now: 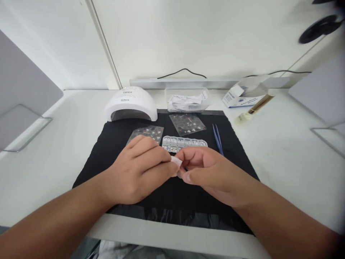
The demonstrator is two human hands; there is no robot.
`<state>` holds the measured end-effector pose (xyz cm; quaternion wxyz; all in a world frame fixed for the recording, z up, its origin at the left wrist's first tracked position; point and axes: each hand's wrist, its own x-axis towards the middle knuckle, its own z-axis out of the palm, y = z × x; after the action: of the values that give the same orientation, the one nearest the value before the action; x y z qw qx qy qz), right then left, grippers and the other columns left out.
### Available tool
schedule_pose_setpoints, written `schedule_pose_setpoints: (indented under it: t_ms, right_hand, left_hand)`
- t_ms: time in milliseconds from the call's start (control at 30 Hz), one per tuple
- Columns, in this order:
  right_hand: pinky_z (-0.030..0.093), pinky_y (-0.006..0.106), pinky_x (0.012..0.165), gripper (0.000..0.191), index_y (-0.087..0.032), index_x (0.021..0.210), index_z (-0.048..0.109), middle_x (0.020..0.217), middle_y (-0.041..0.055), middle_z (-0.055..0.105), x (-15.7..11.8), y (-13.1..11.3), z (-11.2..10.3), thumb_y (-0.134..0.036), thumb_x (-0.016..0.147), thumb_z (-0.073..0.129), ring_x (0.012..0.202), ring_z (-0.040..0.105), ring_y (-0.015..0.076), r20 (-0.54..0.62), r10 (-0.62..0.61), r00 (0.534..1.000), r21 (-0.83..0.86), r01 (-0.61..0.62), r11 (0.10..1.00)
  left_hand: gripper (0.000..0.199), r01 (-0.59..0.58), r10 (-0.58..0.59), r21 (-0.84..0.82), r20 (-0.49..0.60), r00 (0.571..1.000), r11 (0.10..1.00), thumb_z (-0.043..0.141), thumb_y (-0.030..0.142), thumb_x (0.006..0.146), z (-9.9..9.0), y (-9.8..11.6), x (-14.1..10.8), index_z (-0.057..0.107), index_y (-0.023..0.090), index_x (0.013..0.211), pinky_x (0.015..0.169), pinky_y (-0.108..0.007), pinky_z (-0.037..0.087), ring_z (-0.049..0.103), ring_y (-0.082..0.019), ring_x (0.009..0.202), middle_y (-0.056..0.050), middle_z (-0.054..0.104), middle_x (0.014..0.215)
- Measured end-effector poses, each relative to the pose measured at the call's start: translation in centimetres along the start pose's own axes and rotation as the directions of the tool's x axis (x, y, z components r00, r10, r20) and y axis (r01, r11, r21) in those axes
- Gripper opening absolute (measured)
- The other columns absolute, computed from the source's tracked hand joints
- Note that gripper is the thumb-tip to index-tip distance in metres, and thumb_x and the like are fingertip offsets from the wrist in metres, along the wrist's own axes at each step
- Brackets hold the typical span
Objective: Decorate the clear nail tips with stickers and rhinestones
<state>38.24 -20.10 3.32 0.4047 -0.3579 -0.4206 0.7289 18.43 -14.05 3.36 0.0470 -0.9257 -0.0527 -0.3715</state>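
Note:
My left hand (141, 169) is closed, thumb and fingers pinching a small white wipe (176, 161) above the black mat (167, 196). My right hand (207, 167) meets it from the right, thumb and index finger brought together at the wipe's edge. Whatever small piece sits between those right fingertips is mostly hidden. Just behind the hands lies a clear compartment case (184, 140) of small sparkling stones, its front row partly covered. Two transparent sticker sheets (188, 124) lie beyond, one partly behind my left hand. Blue tweezers (217, 139) rest to the right.
A white nail lamp (131, 102) stands at the back left. Beside it is a clear plastic box (172, 108) holding white packets. At the back right are an opened white carton (234, 96) and a bottle with a gold cap (260, 104). Wire stands flank the white table (272, 144).

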Motion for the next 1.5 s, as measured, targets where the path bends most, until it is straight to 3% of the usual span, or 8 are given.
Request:
schedule_pose_setpoints:
  t_ms: [167, 333, 500, 933, 1500]
  right_hand:
    - [0.035, 0.021, 0.061, 0.012, -0.013, 0.084, 0.065, 0.072, -0.0022, 0.057, -0.23, -0.05, -0.35, -0.009, 0.073, 0.067, 0.064, 0.047, 0.0088, 0.071, -0.014, 0.997, 0.019, 0.013, 1.000]
    - [0.039, 0.022, 0.065, 0.016, -0.013, 0.087, 0.066, 0.077, -0.0004, 0.061, -0.28, 0.24, -0.33, -0.014, 0.074, 0.074, 0.070, 0.052, 0.0107, 0.071, -0.004, 0.997, 0.047, 0.001, 0.999]
    - [0.039, 0.021, 0.063, 0.013, -0.014, 0.087, 0.066, 0.074, -0.0015, 0.060, -0.30, 0.38, -0.22, -0.013, 0.075, 0.071, 0.067, 0.052, 0.0097, 0.064, -0.016, 0.998, 0.047, 0.013, 0.999]
    - [0.036, 0.021, 0.060, 0.013, -0.013, 0.085, 0.064, 0.073, -0.0023, 0.059, -0.38, -0.15, -0.08, -0.010, 0.073, 0.067, 0.065, 0.050, 0.0090, 0.045, 0.016, 0.999, -0.017, -0.016, 1.000]
    - [0.035, 0.021, 0.059, 0.013, -0.014, 0.081, 0.064, 0.069, -0.0035, 0.056, -0.29, 0.29, -0.15, -0.009, 0.070, 0.065, 0.062, 0.048, 0.0086, 0.063, 0.000, 0.998, 0.041, -0.002, 0.999]
  left_hand:
    - [0.011, 0.040, -0.041, -0.049, -0.019, 0.999, 0.998, 0.063, 0.010, 0.085, -0.15, 0.37, -0.01, 0.065, 0.013, 0.095, 0.064, -0.033, 0.041, 0.051, -0.016, 0.074, -0.005, 0.065, 0.080]
    - [0.006, -0.007, 0.006, -0.052, -0.020, 1.000, 0.999, 0.062, 0.008, 0.084, -0.40, 0.71, 0.22, 0.065, 0.012, 0.088, 0.062, -0.034, 0.040, 0.054, -0.017, 0.073, -0.007, 0.069, 0.083]
    - [0.007, 0.000, 0.000, -0.002, -0.023, 1.000, 1.000, 0.060, 0.010, 0.086, -0.41, 0.64, 0.28, 0.064, 0.016, 0.089, 0.063, -0.033, 0.040, 0.054, -0.016, 0.072, -0.004, 0.069, 0.082]
    - [0.010, -0.007, 0.008, -0.069, 0.013, 1.000, 0.998, 0.057, 0.007, 0.087, -0.36, 0.63, 0.17, 0.064, 0.012, 0.093, 0.065, -0.035, 0.042, 0.053, -0.018, 0.076, -0.008, 0.066, 0.085]
    - [0.007, -0.033, 0.033, -0.004, 0.012, 0.999, 0.999, 0.058, 0.011, 0.088, -0.35, 0.49, 0.25, 0.063, 0.015, 0.088, 0.066, -0.034, 0.041, 0.052, -0.016, 0.074, -0.005, 0.067, 0.082]
